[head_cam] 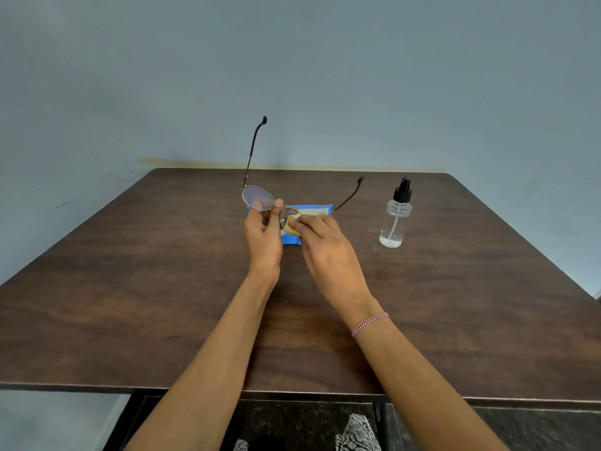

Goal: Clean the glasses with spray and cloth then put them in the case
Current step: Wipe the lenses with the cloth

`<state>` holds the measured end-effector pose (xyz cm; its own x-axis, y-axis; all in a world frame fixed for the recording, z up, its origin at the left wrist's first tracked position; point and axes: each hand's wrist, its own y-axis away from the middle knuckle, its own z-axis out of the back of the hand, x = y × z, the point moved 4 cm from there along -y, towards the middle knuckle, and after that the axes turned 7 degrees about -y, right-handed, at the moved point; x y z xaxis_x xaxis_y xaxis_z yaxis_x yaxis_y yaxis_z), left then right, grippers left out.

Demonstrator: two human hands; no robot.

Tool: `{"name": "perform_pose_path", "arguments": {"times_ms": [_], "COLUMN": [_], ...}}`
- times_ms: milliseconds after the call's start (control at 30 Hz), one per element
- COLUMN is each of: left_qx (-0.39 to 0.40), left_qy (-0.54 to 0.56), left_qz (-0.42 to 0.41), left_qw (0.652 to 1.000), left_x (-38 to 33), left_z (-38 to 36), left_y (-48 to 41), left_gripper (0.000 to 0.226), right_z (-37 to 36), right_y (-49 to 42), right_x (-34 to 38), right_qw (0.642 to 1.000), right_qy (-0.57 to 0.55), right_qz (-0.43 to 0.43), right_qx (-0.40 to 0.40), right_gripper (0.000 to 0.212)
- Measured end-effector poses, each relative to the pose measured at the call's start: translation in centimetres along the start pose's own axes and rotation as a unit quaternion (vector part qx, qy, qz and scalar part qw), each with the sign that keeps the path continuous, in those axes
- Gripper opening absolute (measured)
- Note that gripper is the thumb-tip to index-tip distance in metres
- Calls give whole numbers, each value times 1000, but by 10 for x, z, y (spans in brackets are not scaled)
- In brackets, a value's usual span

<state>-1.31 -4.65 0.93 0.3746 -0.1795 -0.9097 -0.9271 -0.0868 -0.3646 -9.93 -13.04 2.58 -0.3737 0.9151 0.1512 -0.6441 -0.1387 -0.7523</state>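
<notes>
Head view: left hand point(263, 236) pinches glasses point(258, 198) at bridge; right hand point(325, 245) pinches cloth point(290, 226) against lens; case point(290, 240) lies under both, long axis 9-to-3 o'clock.

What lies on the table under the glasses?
A blue case with a pale strip lies on the table below the glasses. The left hand and right hand, holding the cloth, cover its middle, so its contents are hidden.
</notes>
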Motion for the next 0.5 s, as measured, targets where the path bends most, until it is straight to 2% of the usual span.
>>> {"name": "perform_pose_path", "arguments": {"times_ms": [167,333,500], "left_qx": [11,11,33], "left_qy": [10,23,46], "left_qz": [17,42,41], "left_qw": [1000,999,998], "left_x": [-5,-9,-14], "left_z": [-3,-2,-2], "left_y": [4,6,12], "left_gripper": [18,12,9], "right_z": [2,11,20], "right_y": [1,1,2], "right_x": [3,1,-5], "right_qw": [999,998,994], "right_qy": [30,27,-25], "right_qz": [11,29,-4], "right_qx": [0,-53,-110], "right_gripper": [59,47,35]}}
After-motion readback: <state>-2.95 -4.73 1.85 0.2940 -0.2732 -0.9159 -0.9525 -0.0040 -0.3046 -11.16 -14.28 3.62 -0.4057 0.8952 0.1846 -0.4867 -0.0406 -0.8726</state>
